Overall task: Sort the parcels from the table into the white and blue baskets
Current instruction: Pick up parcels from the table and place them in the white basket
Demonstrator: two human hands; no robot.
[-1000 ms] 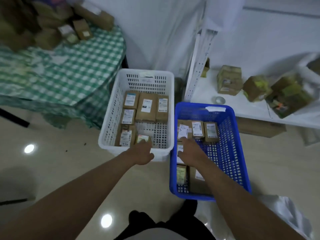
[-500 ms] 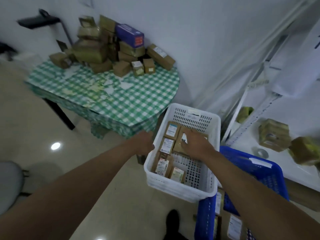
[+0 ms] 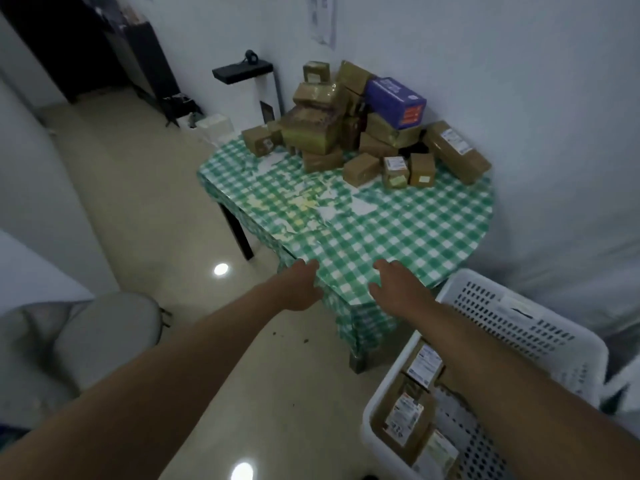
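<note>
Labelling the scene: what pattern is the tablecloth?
Green-and-white check tablecloth, shown best in the head view.

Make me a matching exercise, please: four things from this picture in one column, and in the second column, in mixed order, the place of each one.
Things:
1. blue box
2. white basket
3. left hand
4. black shelf

Places:
A. at the near edge of the checked table
B. on top of the parcel pile
C. on the floor, right of the table
D. against the wall, behind the table

Pairs: 1-B, 2-C, 3-A, 4-D
</note>
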